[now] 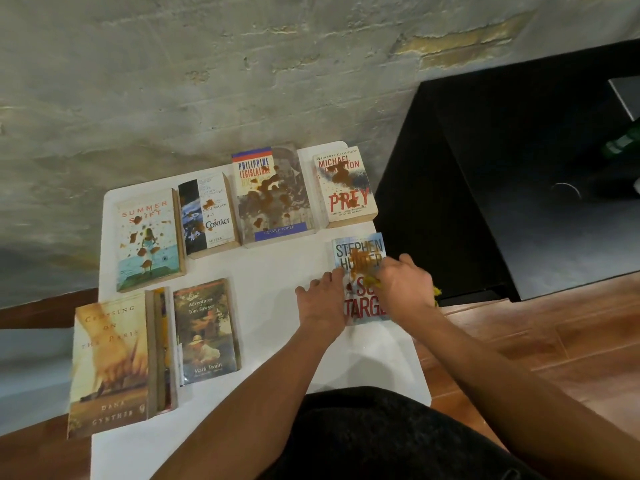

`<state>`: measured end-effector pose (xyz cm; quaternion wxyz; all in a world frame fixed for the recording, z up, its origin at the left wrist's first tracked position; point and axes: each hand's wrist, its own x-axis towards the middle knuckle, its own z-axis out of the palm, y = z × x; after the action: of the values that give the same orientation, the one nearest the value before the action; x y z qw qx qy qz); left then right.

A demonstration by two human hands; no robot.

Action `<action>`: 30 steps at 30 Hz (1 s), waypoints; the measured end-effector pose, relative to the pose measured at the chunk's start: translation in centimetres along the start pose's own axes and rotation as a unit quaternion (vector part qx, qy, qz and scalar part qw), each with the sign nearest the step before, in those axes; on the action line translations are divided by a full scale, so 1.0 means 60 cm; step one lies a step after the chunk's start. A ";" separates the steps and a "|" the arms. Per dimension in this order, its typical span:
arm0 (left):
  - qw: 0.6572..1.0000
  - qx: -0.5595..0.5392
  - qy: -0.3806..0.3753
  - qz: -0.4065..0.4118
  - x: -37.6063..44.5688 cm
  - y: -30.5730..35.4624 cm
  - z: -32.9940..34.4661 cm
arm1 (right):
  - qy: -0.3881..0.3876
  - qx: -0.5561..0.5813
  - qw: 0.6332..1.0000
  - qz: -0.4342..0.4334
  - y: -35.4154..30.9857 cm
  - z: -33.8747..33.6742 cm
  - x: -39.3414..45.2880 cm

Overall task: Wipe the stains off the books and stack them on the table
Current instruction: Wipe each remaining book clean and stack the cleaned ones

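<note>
Two hands down on the Stephen Hunter book (360, 258) at the white table's (277, 265) right edge: left hand (320, 299) flat, fingers spread, pinned its left side; right hand (403, 284) curled round a yellow cloth (437, 292), blurred, atop brown stain (360, 263).

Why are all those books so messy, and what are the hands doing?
A person is cleaning brown stains off books on a white table. The left hand presses on the Stephen Hunter book while the right hand rubs it with a yellow cloth. Prey, Contact and Summer Shift remain stained.
</note>
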<state>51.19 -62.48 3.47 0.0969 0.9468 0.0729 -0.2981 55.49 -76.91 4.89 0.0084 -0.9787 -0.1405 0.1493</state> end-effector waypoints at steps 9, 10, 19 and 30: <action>0.999 -0.033 -0.008 -0.005 -0.002 -0.002 0.004 | -0.012 0.006 1.000 -0.024 0.021 -0.016 0.053; 0.999 -0.033 -0.006 -0.004 -0.003 -0.001 0.002 | -0.014 -0.004 0.999 -0.038 0.019 -0.012 0.046; 0.999 -0.050 -0.011 0.000 -0.002 -0.003 0.000 | 0.042 0.110 0.993 -0.016 0.040 -0.017 0.098; 0.998 -0.060 -0.007 -0.007 0.001 -0.007 -0.003 | -0.009 0.030 0.999 -0.017 0.037 -0.002 0.140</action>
<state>51.26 -62.00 3.49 0.1517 0.9368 0.0962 -0.3004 63.85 -76.70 2.45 0.0394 -0.9741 -0.1524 0.1623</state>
